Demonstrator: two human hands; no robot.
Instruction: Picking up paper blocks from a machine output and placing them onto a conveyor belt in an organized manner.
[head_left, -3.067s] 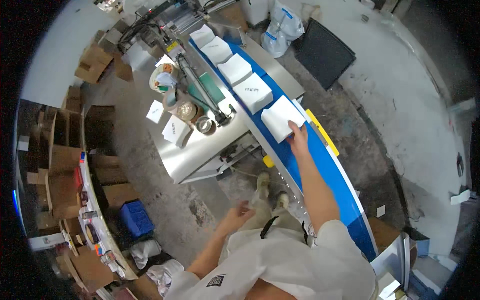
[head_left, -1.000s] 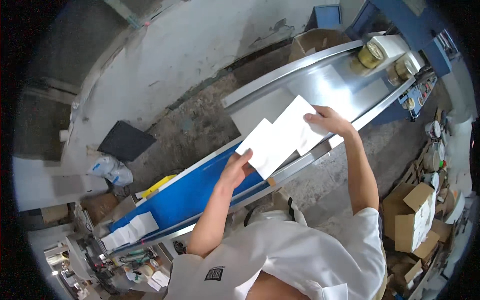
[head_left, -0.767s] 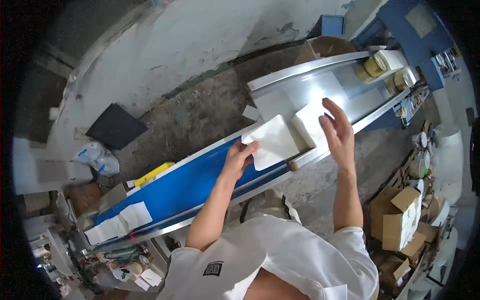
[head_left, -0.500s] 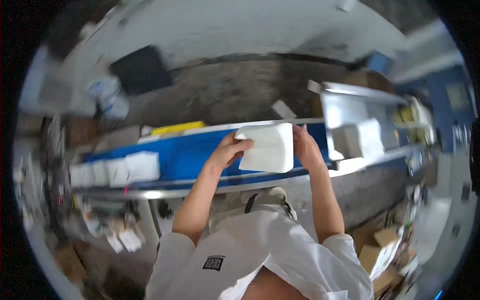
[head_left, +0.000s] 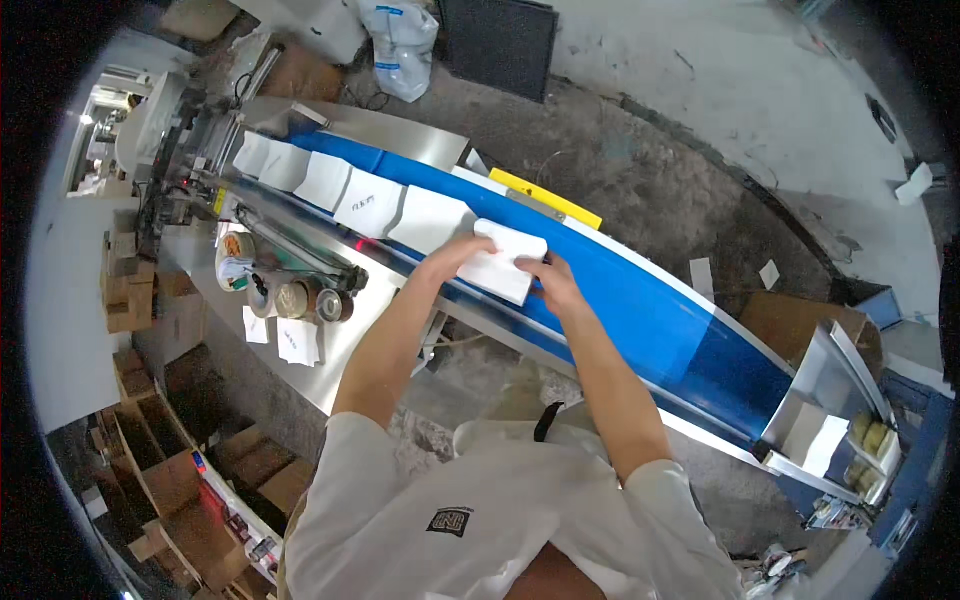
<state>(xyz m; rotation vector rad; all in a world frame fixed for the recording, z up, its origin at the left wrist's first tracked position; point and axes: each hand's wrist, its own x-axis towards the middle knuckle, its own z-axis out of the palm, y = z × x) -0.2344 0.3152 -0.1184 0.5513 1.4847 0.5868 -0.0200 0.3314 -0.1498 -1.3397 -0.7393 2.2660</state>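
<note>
A flat white paper packet [head_left: 506, 262] is between my hands, at or just above the blue conveyor belt [head_left: 630, 310]; I cannot tell whether it touches. My left hand [head_left: 458, 258] grips its left side, thumb on top. At its right side, my right hand [head_left: 556, 284] closes on the edge with fingers partly hidden underneath. Several similar white packets [head_left: 432, 220] lie in a row along the belt to the left, the nearest right beside the one I hold. Some carry dark handwriting.
Metal rails [head_left: 560, 350] edge the belt. A yellow bar [head_left: 545, 198] runs along the far side. Tape rolls [head_left: 293, 299] sit on the near-left metal table. At the belt's right end a metal tray [head_left: 838, 375] holds a white packet. Machinery [head_left: 190, 165] stands at the far left.
My view has turned left toward the row of packets. The held packet has moved from above the belt's right part to the row's right end. Both hands still hold it.
</note>
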